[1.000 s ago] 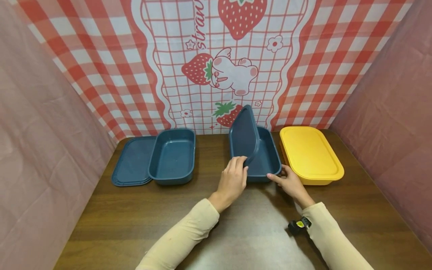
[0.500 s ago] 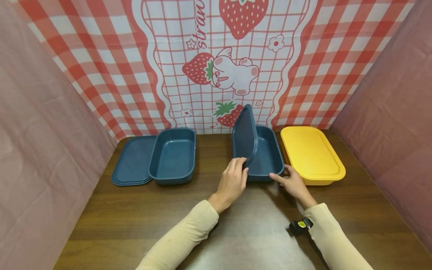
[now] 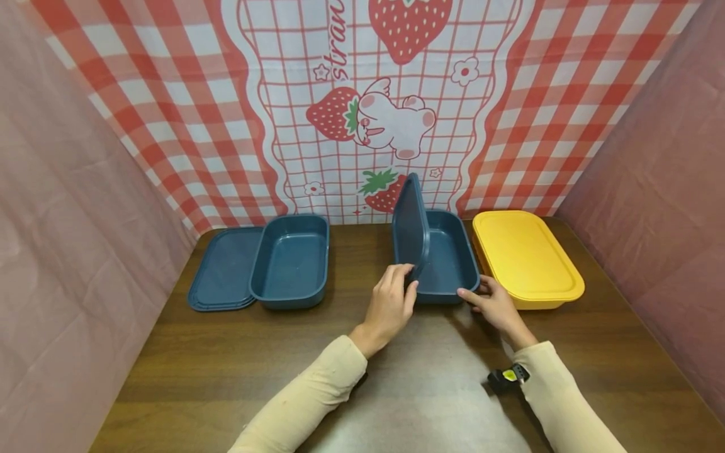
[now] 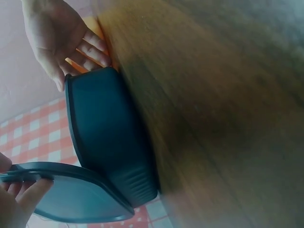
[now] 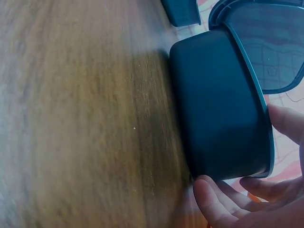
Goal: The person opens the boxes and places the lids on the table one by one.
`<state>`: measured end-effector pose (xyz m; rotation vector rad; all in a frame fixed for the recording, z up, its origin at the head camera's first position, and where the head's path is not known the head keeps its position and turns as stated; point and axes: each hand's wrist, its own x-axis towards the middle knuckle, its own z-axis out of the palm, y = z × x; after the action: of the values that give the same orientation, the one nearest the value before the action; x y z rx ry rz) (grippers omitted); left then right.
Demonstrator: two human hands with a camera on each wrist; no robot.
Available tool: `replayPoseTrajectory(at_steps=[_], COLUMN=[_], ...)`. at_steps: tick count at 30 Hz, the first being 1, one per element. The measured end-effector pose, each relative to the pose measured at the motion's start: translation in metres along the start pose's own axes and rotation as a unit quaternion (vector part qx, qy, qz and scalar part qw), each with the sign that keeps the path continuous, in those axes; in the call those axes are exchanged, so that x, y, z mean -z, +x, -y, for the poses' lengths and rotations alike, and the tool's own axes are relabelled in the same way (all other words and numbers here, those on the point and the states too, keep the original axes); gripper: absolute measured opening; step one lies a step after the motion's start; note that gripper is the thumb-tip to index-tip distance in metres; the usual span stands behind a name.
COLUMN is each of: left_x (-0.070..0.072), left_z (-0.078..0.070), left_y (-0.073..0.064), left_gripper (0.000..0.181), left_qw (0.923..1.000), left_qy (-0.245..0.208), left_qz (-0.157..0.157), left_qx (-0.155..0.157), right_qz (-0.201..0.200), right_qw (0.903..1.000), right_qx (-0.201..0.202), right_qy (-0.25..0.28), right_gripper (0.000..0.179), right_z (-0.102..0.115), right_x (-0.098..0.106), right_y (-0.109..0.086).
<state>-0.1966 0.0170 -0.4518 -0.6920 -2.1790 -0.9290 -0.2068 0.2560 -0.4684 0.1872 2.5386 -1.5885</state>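
Observation:
In the head view, my left hand (image 3: 389, 303) pinches the near end of a dark blue lid (image 3: 412, 220). The lid stands steeply on edge at the left side of an uncovered dark blue food container (image 3: 444, 264). At that container's near right corner, my right hand (image 3: 498, 308) holds on, its thumb on the rim and its fingers round the side. The right wrist view shows the thumb and fingers at the container's wall (image 5: 218, 104). In the left wrist view, the left fingers grip the lid's edge (image 4: 80, 190). Parts of the container's inside are hidden behind the lid.
A second blue container (image 3: 291, 264) stands uncovered to the left, beside a flat blue lid (image 3: 223, 270). Close on the right is a yellow container with its yellow lid (image 3: 527, 255) on. A checked strawberry cloth (image 3: 187, 113) hangs behind the wooden table (image 3: 430, 390).
The blue container has slid slightly to the right along with my right hand. The lid stands a little more upright, while my left hand has hardly moved.

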Motion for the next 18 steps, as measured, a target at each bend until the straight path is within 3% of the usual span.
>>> replayPoseTrajectory(at_steps=[7, 18], left_x=[0.002, 0.004], left_z=[0.003, 0.006], left_y=[-0.004, -0.011], left_gripper=[0.024, 0.024], left_qw=[0.9994, 0.9947], left_qy=[-0.023, -0.07], left_qz=[-0.025, -0.03], left_qx=[0.013, 0.068], right_qz=[-0.007, -0.004], right_qw=[0.9999, 1.0], right_qx=[-0.003, -0.004], right_qy=[-0.008, -0.007], right_gripper=[0.08, 0.08], right_z=[0.0, 0.0], right_x=[-0.003, -0.003], right_y=[-0.001, -0.001])
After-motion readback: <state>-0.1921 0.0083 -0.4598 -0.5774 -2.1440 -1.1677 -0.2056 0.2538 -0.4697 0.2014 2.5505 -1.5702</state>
